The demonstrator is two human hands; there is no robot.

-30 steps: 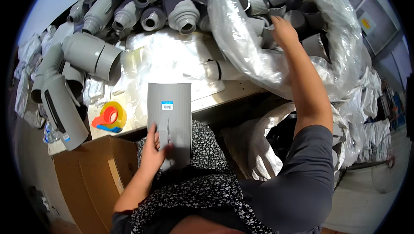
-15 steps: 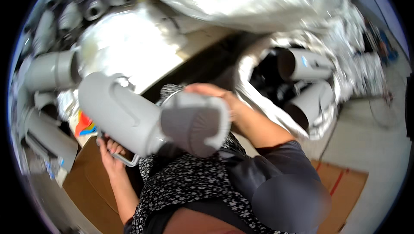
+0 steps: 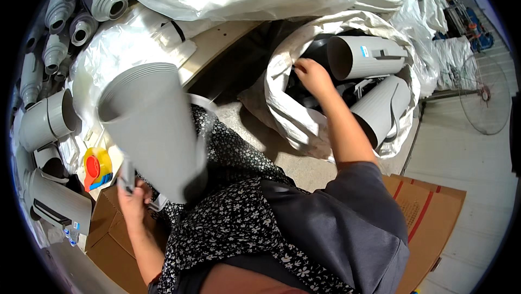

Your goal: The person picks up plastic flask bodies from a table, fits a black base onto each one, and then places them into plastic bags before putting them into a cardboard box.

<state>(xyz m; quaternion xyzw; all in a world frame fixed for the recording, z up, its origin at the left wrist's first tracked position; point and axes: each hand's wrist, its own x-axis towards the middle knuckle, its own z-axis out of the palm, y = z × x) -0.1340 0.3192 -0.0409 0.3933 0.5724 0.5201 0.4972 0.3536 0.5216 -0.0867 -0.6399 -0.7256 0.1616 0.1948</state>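
The handle [image 3: 127, 177] of a grey tub [image 3: 154, 126] is gripped by the left hand [image 3: 134, 199], its fingers curled round. The tub is held tilted over the flowered cloth [image 3: 228, 212] on the lap, with its wide mouth turned up and to the left. The right hand [image 3: 315, 74] is held inside a white sack [image 3: 293, 123], its fingers bent; whether anything is pinched there cannot be told. Two more grey tubs [image 3: 369, 58] are kept in the sack, beside that hand. Something red and yellow [image 3: 93, 166] is set on the worktop [image 3: 211, 50].

Tapered grey vessel [image 3: 157, 136], side handle [image 3: 127, 177], tilted, mouth upper left, dark pieces [image 3: 346, 91] in sack [image 3: 283, 110]
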